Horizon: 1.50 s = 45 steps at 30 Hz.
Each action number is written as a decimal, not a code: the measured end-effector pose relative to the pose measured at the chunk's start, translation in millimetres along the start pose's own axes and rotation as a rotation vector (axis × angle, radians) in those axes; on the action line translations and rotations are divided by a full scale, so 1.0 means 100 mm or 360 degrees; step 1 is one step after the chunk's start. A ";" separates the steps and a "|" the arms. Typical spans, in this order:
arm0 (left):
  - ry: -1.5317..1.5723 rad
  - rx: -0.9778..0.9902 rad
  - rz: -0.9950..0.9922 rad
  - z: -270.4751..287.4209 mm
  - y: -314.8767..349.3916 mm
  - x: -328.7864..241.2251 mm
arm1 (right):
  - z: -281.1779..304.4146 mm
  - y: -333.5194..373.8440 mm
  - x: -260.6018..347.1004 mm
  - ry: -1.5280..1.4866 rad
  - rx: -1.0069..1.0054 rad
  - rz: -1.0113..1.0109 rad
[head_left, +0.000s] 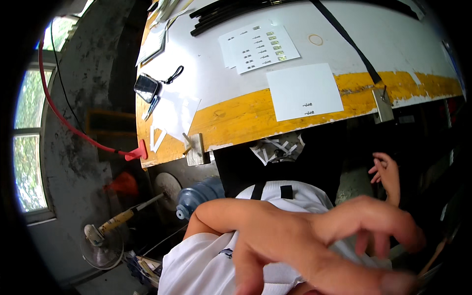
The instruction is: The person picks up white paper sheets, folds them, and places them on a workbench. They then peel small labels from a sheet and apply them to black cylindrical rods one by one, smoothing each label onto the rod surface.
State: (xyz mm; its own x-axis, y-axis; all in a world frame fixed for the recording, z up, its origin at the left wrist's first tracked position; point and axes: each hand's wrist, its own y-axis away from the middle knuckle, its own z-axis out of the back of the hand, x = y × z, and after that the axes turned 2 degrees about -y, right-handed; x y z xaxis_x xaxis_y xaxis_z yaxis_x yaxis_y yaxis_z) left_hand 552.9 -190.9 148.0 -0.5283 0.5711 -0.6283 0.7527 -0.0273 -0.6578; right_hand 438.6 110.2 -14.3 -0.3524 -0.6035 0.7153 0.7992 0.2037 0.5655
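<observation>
My left hand [314,246] is raised close to the camera, large and blurred, with its fingers spread and nothing in them. Its forearm crosses in front of my white shirt [196,265]. My right hand [386,172] hangs lower at the right, below the table's edge, fingers loosely curled and empty. Neither hand touches the table [236,115], which has a white top and a worn yellow front edge. A blank white sheet [302,91] lies at that edge, and behind it are printed sheets [258,46] with small pieces on them.
A black strap [346,37] runs across the table, with black rods [221,14] at the back. A dark phone-like device [146,87] on a lanyard lies at the left. Metal brackets [196,149] hang off the front edge. On the floor are a blue water jug [196,196], a fan [101,246] and a red hose [73,125].
</observation>
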 end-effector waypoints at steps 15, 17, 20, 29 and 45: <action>-0.0457 0.0118 0.0416 0.58 -0.06 -0.63 | -0.97 -0.56 1.86 0.0530 -0.0386 0.1413; -0.1029 0.0199 0.0769 0.78 0.01 -0.54 | -1.03 -0.53 1.85 0.0550 -0.0445 0.1542; -0.2380 0.0315 0.0910 1.02 0.34 -0.12 | -1.14 -0.48 1.74 0.0606 -0.0559 0.1620; -0.2582 0.0351 0.1026 1.29 0.66 0.41 | -1.50 -0.46 1.50 0.0791 -0.0657 0.1564; -0.2617 0.0290 0.1047 1.32 0.68 0.48 | -1.54 -0.53 1.49 0.0511 -0.0744 0.1405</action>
State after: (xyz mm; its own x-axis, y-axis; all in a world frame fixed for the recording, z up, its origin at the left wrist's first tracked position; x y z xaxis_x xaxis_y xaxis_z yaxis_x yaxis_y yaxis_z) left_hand 526.6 -273.5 18.7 -0.0835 -0.8970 -0.4341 0.9929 -0.0379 -0.1125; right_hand 419.0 -108.8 -0.9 0.5387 -0.5755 0.6153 0.8419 0.3947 -0.3680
